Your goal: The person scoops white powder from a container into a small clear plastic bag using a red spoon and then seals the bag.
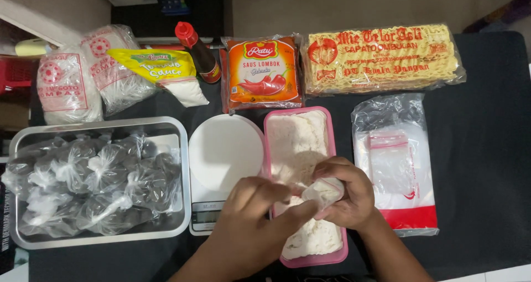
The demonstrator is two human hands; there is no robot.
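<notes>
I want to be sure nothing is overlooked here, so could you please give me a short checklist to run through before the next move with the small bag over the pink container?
1. Small plastic bag held by both hands: ok, right hand cups it and left hand pinches its edge.
2. Bag held over the pink container, so spills fall inside: ok.
3. White noodles left in the container: ok, plenty.
4. Kitchen scale platform free: ok, nothing on it.
5. Scale display readable: cannot tell, too small.
6. Room in the metal tray of filled bags: cannot tell, it looks nearly full.
</notes>
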